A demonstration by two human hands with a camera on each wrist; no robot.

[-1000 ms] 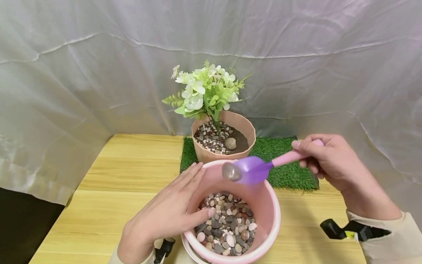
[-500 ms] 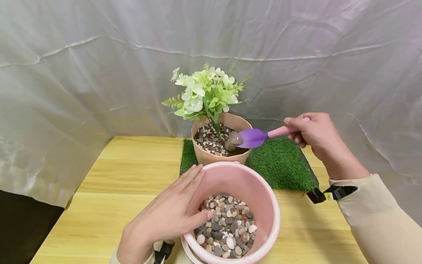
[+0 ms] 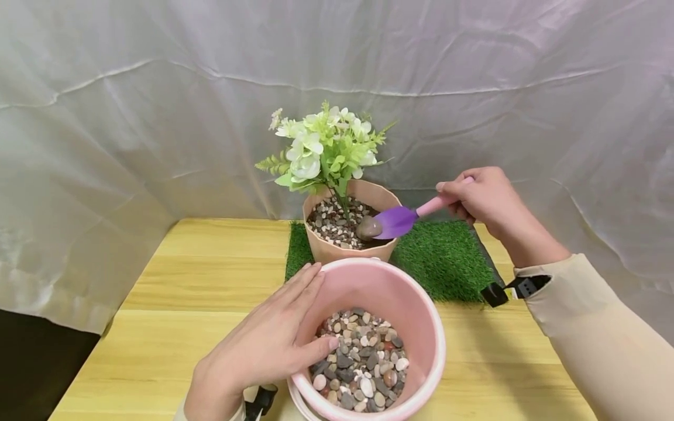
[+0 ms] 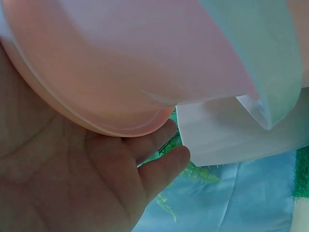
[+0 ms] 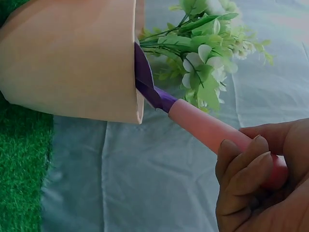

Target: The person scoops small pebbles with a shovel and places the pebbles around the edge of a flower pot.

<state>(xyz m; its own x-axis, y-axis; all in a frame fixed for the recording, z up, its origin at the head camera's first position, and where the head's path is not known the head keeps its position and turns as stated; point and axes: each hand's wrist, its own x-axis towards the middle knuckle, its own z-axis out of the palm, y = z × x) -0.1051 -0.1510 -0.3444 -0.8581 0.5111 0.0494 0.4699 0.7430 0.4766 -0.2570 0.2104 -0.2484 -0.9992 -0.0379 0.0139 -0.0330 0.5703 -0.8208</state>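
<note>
My right hand grips the pink handle of a purple-bladed hand trowel, fingers curled round it in the right wrist view. The blade reaches over the edge of a peach flowerpot. At its tip sits a smooth grey-brown stone, inside the pot; whether it rests on the blade or on another stone, I cannot tell. White artificial flowers stand in the pot among small pebbles. My left hand rests on the rim of a pink bucket, fingers straight, thumb inside. Mixed pebbles cover the bucket's bottom.
The pot stands on a green artificial grass mat at the back of a wooden table. Grey cloth hangs behind and at the sides. The bucket stands in front of the pot, close to me.
My right hand has carried the trowel and stone from above the bucket forward into the pot, then slightly left and lower. The blade's stone now overlaps the pot's stone. My left hand stays put.
</note>
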